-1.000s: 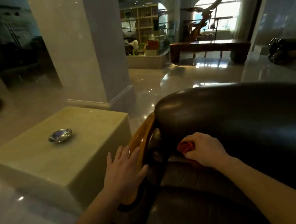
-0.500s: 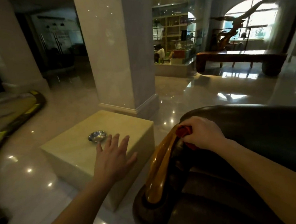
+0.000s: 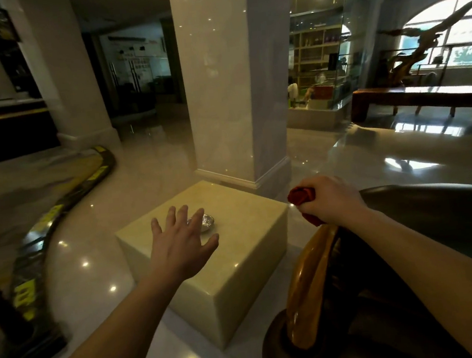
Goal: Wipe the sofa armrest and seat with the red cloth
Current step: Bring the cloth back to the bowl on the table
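My right hand [image 3: 331, 199] is shut on the bunched red cloth [image 3: 300, 196], which sticks out to the left of my fist and hangs a little below it. The fist sits at the far top end of the sofa's glossy wooden armrest [image 3: 310, 287]. The dark leather sofa [image 3: 437, 221] fills the lower right; its seat is mostly hidden by my right forearm. My left hand [image 3: 181, 242] hovers with fingers spread over the cream stone block, holding nothing.
The cream stone block [image 3: 238, 269] stands left of the armrest, with a small silver dish [image 3: 206, 222] partly hidden behind my left fingers. A marble pillar [image 3: 231, 91] rises behind it. A black-and-yellow curved strip [image 3: 47, 225] lies on the glossy floor at left.
My right hand carried the cloth up from the inner sofa side to the armrest's far top end. My left hand lifted off the armrest and moved left over the stone block. The view swung left.
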